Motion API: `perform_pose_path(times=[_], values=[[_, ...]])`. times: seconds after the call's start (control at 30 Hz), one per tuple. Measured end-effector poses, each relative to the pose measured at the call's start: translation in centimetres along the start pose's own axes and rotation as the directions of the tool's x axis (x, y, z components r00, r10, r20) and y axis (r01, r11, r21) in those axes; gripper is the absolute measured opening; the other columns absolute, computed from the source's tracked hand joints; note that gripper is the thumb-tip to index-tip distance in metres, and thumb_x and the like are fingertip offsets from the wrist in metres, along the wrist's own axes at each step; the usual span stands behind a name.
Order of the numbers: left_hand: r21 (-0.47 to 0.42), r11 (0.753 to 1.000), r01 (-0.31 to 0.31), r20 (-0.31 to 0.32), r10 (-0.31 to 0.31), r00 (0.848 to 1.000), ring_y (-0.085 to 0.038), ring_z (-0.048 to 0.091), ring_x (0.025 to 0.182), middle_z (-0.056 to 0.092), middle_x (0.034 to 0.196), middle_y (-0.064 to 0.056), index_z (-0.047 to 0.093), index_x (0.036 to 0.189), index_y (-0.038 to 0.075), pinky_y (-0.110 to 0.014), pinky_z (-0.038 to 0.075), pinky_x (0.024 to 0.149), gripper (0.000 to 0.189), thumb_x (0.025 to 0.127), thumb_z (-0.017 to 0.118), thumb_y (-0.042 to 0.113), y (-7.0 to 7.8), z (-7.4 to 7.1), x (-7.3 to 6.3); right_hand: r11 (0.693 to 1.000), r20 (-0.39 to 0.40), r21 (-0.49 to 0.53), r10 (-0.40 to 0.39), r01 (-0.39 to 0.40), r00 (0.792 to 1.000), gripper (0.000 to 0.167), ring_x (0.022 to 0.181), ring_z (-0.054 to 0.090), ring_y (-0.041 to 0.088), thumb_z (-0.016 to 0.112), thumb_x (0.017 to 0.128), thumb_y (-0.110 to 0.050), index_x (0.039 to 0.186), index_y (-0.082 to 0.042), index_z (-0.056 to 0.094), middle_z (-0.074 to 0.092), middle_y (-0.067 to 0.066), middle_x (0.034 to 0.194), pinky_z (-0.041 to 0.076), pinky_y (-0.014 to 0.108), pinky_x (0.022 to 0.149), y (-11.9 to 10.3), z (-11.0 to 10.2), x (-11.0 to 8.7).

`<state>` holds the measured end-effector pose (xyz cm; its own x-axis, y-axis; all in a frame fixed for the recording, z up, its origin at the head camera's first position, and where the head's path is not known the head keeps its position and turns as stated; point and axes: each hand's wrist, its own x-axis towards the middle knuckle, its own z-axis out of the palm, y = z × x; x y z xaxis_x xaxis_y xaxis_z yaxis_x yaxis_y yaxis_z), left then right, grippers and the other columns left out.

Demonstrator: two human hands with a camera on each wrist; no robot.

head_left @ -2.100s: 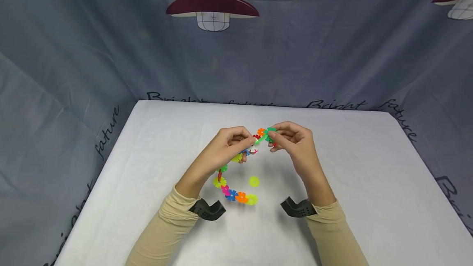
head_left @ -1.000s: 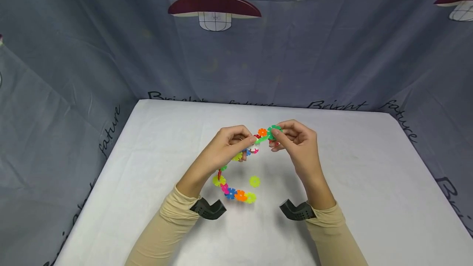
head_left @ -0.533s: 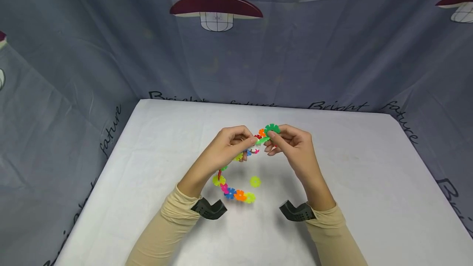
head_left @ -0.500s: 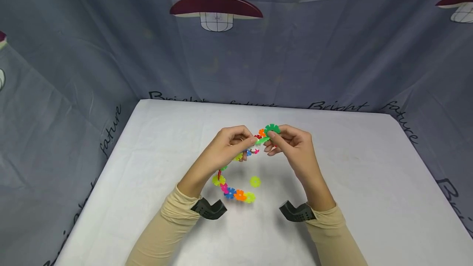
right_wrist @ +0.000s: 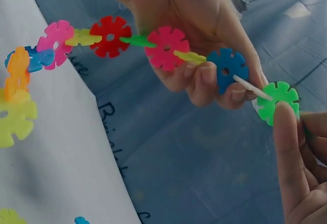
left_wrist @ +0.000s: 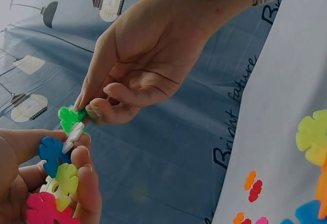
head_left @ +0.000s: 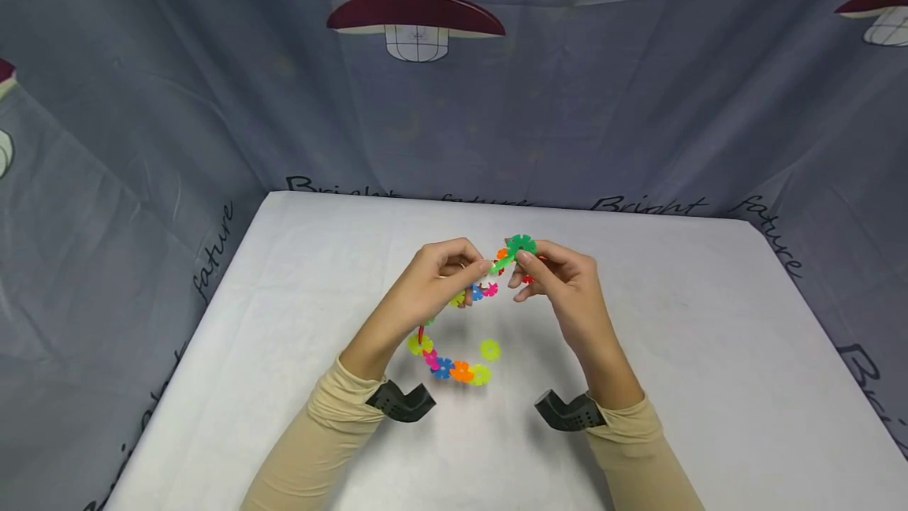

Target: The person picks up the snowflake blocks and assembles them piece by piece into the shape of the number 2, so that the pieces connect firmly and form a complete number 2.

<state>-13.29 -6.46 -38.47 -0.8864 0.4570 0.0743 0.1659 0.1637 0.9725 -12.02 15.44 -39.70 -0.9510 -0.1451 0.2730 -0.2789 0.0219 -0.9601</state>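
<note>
In the head view a chain of notched plastic flower discs (head_left: 461, 371) curves from the table up to my left hand (head_left: 441, 278). My left fingers pinch the chain near its top end, around a blue disc (right_wrist: 226, 71) and a white disc (right_wrist: 250, 87). The white one is slotted into a bright green disc (right_wrist: 280, 93). My right hand (head_left: 567, 278) pinches a darker green disc (head_left: 521, 244) beside the bright green one, between thumb and forefinger. Whether these two greens are joined, I cannot tell; the right fingertips cover their meeting point.
A loose yellow disc (head_left: 489, 349) lies on the white table (head_left: 709, 353) between my forearms. More small discs, such as an orange one (left_wrist: 250, 180) and a red one (left_wrist: 255, 191), lie on the table beyond the hands. Grey printed cloth (head_left: 603, 101) surrounds the table.
My right hand drew slightly right with the dark green disc, then came back left toward my left hand. The disc now sits a little higher. The chain's lower end has shifted slightly.
</note>
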Motion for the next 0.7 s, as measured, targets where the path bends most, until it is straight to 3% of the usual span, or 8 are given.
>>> perform_pose_path(times=[0.2, 0.43, 0.7], values=[[0.001, 1.0, -0.002, -0.006, 0.002, 1.0, -0.025, 0.063, 0.066, 0.067, 0.083, -0.005, 0.069, 0.101, 0.009, -0.033, 0.053, 0.066, 0.018, 0.104, 0.064, 0.026, -0.05, 0.03, 0.03, 1.0, 0.002, 0.002, -0.009, 0.009, 1.0, 0.021, 0.074, 0.072, 0.017, 0.064, 0.102, -0.007, 0.105, 0.014, 0.065, 0.07, 0.004, 0.084, 0.063, 0.034, 0.063, 0.04, 0.03, -0.04], [0.001, 1.0, 0.0, -0.008, 0.0, 1.0, -0.026, 0.064, 0.065, 0.066, 0.08, -0.006, 0.069, 0.102, 0.006, -0.033, 0.052, 0.066, 0.021, 0.103, 0.064, 0.027, -0.07, 0.03, 0.05, 0.997, -0.015, -0.079, 0.007, -0.008, 1.0, 0.027, 0.077, 0.073, 0.017, 0.057, 0.107, -0.016, 0.111, 0.007, 0.071, 0.073, 0.0, 0.086, 0.063, 0.034, 0.063, -0.2, -0.02, -0.15], [-0.006, 1.0, -0.011, -0.01, 0.011, 1.0, -0.025, 0.063, 0.064, 0.07, 0.084, -0.006, 0.066, 0.102, 0.011, -0.03, 0.05, 0.065, 0.014, 0.103, 0.066, 0.025, -0.03, 0.02, 0.09, 0.999, -0.065, -0.04, -0.007, 0.005, 0.998, 0.026, 0.068, 0.073, 0.016, 0.065, 0.102, -0.01, 0.122, 0.004, 0.071, 0.076, 0.01, 0.087, 0.063, 0.032, 0.063, -0.2, -0.22, -0.09]])
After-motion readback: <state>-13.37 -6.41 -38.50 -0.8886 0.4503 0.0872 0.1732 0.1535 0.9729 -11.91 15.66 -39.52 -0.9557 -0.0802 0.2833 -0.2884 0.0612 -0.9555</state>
